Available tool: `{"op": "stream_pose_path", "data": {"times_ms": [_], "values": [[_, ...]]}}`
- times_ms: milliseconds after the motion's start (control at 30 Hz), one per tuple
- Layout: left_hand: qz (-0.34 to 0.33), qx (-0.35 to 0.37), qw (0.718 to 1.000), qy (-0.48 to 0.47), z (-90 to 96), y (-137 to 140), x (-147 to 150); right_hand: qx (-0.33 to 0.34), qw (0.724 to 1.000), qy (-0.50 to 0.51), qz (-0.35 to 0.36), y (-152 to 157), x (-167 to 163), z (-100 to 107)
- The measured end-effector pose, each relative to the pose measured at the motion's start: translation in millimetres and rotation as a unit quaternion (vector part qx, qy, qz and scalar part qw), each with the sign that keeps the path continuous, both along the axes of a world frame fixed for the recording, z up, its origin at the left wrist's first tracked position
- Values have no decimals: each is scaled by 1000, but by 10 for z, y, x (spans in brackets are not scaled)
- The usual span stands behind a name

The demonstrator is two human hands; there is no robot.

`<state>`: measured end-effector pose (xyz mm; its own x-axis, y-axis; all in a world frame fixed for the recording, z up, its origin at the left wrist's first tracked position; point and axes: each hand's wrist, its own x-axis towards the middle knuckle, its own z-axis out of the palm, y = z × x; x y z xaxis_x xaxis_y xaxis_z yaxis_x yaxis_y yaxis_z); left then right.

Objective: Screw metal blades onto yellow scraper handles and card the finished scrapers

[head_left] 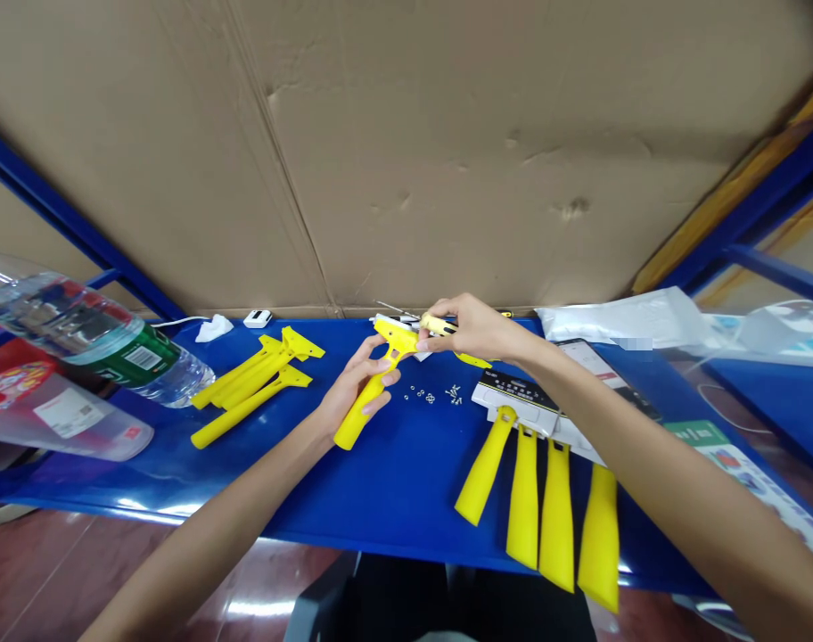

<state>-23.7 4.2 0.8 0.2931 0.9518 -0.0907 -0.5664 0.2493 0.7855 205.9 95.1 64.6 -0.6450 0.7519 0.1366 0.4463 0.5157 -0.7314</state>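
My left hand (345, 392) is wrapped around a yellow scraper (361, 417), its wide head tilted up and away from me. My right hand (479, 326) grips a screwdriver (441, 325) by its yellow and black handle, with the thin shaft pointing left above the scraper head. Its fingertips are close to the head; whether they touch it I cannot tell. Below my right hand, small screws (454, 393) and nuts (428, 399) lie loose on the blue table (393, 499). Several assembled-looking yellow scrapers (252, 383) lie to the left.
Several yellow handles (523, 499) rest at the right, their narrow ends on a black and white box (513, 390). A phone (600, 374) and a white plastic package (607, 312) lie behind. A water bottle (105, 330) and a clear plastic container (78, 415) stand left. Cardboard (413, 160) walls the back.
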Motion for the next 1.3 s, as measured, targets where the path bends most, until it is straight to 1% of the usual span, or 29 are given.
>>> {"op": "stream_pose_path", "data": {"times_ms": [133, 200, 300, 400, 467, 533, 600, 667, 767, 933, 1133, 1300], "values": [[0, 5, 1000, 15, 12, -12, 8, -72, 996, -11, -46, -19, -15, 10], [8, 0, 1000, 28, 15, -13, 8, -84, 994, -9, -67, -6, -28, -23], [10, -18, 999, 41, 13, 1, -4, -92, 994, 14, -64, 36, -19, -73], [27, -20, 999, -10, 15, 40, -46, -117, 991, 48, -46, 82, 60, -60], [50, -17, 997, -58, 29, 80, -95, -90, 995, 44, -31, 107, 144, -23], [75, -15, 993, -90, 55, 125, -157, -45, 999, -3, 11, 127, 223, 0], [101, -8, 989, -106, 85, 167, -222, -21, 994, -83, 74, 141, 262, -23], [118, 3, 987, -113, 110, 201, -281, -13, 979, -156, 131, 146, 247, -92], [133, 14, 985, -113, 127, 233, -339, -16, 961, -205, 185, 143, 160, -222], [137, 20, 985, -105, 124, 240, -360, -75, 945, -254, 191, 166, 86, -359], [130, 13, 986, -105, 113, 239, -344, -54, 946, -251, 200, 208, 127, -413], [125, 10, 987, -98, 116, 242, -329, -58, 944, -259, 197, 185, 126, -330]]}}
